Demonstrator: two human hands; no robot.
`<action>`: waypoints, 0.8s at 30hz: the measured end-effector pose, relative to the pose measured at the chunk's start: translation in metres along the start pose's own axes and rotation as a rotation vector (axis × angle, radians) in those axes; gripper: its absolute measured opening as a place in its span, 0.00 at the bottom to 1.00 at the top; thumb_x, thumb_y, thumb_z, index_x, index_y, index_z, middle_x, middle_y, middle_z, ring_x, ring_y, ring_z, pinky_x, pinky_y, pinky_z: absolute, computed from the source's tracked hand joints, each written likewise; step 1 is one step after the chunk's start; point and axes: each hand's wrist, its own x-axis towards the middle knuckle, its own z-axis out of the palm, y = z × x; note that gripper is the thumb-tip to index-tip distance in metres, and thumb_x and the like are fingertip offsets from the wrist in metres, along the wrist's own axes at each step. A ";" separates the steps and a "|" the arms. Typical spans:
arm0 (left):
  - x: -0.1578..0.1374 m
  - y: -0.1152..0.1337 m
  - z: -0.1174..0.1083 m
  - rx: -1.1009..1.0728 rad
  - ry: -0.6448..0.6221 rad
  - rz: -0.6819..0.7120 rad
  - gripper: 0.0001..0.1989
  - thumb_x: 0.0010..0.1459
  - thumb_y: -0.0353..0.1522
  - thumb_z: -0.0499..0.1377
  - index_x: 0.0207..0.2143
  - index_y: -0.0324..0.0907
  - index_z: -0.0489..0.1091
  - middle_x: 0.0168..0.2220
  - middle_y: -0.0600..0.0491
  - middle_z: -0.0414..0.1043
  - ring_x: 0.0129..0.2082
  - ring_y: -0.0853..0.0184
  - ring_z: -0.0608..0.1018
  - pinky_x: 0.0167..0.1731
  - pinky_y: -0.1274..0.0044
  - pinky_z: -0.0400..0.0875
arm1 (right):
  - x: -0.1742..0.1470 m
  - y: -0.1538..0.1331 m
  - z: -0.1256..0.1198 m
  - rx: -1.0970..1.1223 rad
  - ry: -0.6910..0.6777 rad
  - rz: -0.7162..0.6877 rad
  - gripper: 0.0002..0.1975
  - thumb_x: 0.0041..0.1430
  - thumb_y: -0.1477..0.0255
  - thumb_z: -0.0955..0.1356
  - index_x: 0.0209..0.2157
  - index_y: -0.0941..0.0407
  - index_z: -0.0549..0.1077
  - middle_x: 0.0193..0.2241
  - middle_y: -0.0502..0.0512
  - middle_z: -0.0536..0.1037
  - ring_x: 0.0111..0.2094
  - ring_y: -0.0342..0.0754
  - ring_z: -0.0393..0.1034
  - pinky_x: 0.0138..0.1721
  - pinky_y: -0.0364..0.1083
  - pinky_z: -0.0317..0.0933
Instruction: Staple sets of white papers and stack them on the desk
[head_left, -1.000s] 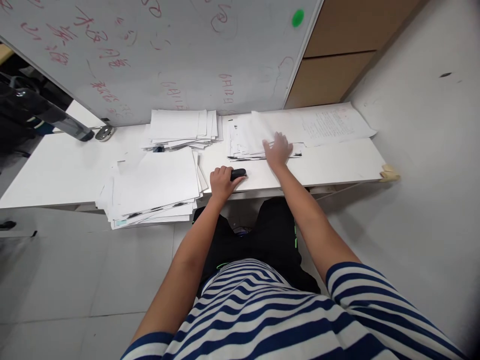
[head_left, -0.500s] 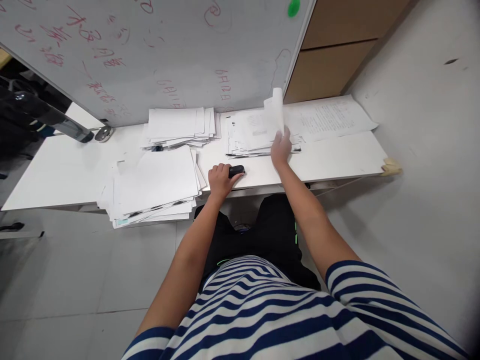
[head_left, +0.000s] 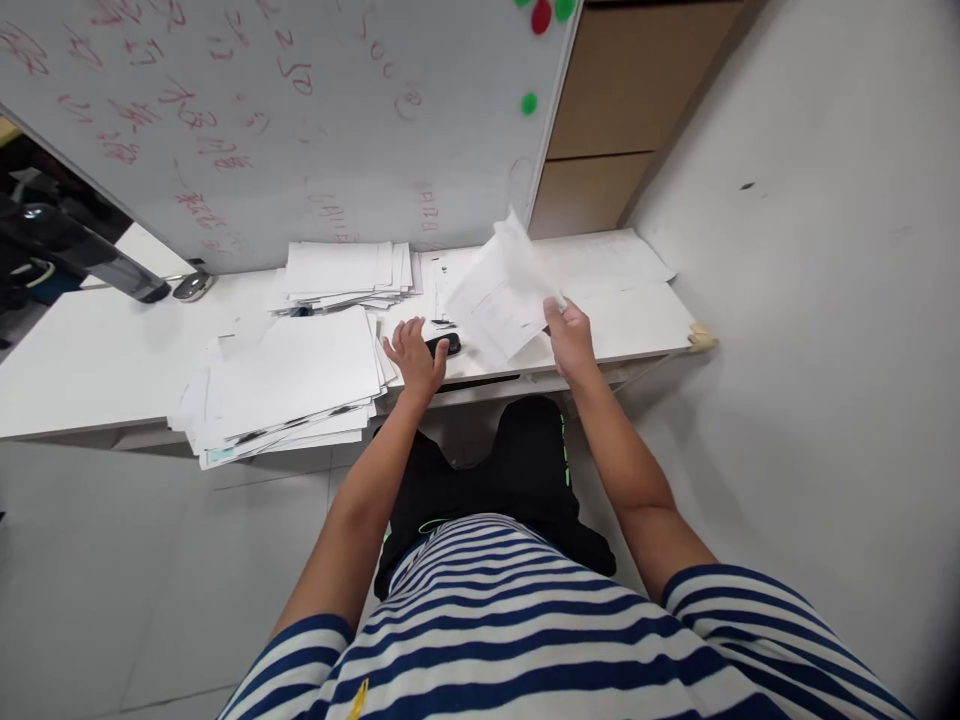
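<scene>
In my right hand (head_left: 570,335) is the right edge of some printed paper sheets (head_left: 499,305), pinched between thumb and fingers. The sheets are lifted and tilted, partly curled at the top, over another paper pile (head_left: 441,285) that they mostly cover. My left hand (head_left: 414,358) has its fingers spread at the desk's front edge. Beside its thumb lies a small black object (head_left: 453,344), rounded like a stapler; the hand hides part of it, and I cannot tell whether they touch.
A large paper stack (head_left: 300,370) overhangs the desk's (head_left: 97,350) front edge at left, with another stack (head_left: 341,268) behind. A mouse (head_left: 193,287) and a dark bottle (head_left: 97,255) are far left. A whiteboard (head_left: 337,120) stands behind; a wall (head_left: 787,300) bounds the right.
My right hand has pulled the sheets up off the pile and towards me. My left fingers have spread, loosening from the black object. The view has shifted a little.
</scene>
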 end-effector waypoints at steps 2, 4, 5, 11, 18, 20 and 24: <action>0.003 0.017 -0.012 -0.153 0.010 -0.003 0.33 0.62 0.49 0.57 0.62 0.40 0.60 0.63 0.37 0.62 0.67 0.51 0.60 0.67 0.58 0.46 | -0.012 -0.014 -0.008 0.121 -0.070 0.067 0.31 0.56 0.44 0.68 0.49 0.55 0.75 0.40 0.57 0.82 0.48 0.54 0.76 0.48 0.52 0.72; 0.006 0.036 -0.025 -0.348 -0.105 -0.051 0.34 0.59 0.49 0.60 0.62 0.44 0.59 0.62 0.40 0.64 0.63 0.55 0.66 0.61 0.63 0.60 | -0.023 -0.026 -0.015 0.200 -0.118 0.122 0.29 0.53 0.46 0.71 0.46 0.55 0.77 0.37 0.56 0.82 0.44 0.53 0.77 0.45 0.51 0.73; 0.007 0.045 -0.031 -0.448 -0.199 -0.094 0.33 0.57 0.48 0.63 0.60 0.45 0.61 0.59 0.42 0.68 0.59 0.57 0.70 0.57 0.66 0.65 | -0.027 -0.031 -0.018 0.216 -0.140 0.142 0.28 0.52 0.46 0.72 0.44 0.55 0.78 0.36 0.56 0.83 0.43 0.52 0.78 0.44 0.51 0.73; 0.006 0.070 -0.052 -0.638 -0.432 -0.311 0.17 0.52 0.45 0.67 0.34 0.42 0.70 0.33 0.53 0.75 0.33 0.68 0.76 0.32 0.77 0.68 | -0.044 -0.037 -0.025 0.197 -0.120 0.219 0.30 0.51 0.41 0.70 0.39 0.55 0.78 0.35 0.57 0.83 0.40 0.53 0.78 0.41 0.49 0.73; -0.004 0.066 -0.053 -0.526 -0.342 -0.317 0.17 0.54 0.44 0.66 0.26 0.43 0.66 0.23 0.59 0.64 0.24 0.73 0.66 0.25 0.79 0.59 | -0.061 -0.016 -0.009 0.223 -0.092 0.199 0.44 0.51 0.31 0.57 0.50 0.52 0.75 0.45 0.59 0.81 0.53 0.59 0.74 0.50 0.56 0.71; -0.006 0.064 -0.052 -0.507 -0.342 -0.329 0.17 0.55 0.44 0.65 0.25 0.42 0.66 0.22 0.59 0.64 0.24 0.73 0.65 0.25 0.79 0.58 | -0.065 -0.011 -0.004 0.209 -0.029 0.171 0.35 0.52 0.38 0.66 0.48 0.51 0.75 0.46 0.57 0.81 0.53 0.57 0.74 0.53 0.56 0.69; -0.009 0.060 -0.049 -0.492 -0.347 -0.340 0.17 0.56 0.44 0.63 0.25 0.42 0.66 0.23 0.58 0.63 0.24 0.73 0.64 0.26 0.78 0.57 | -0.068 -0.007 0.002 0.219 0.005 0.150 0.24 0.54 0.48 0.71 0.43 0.52 0.77 0.40 0.56 0.82 0.47 0.54 0.76 0.51 0.54 0.70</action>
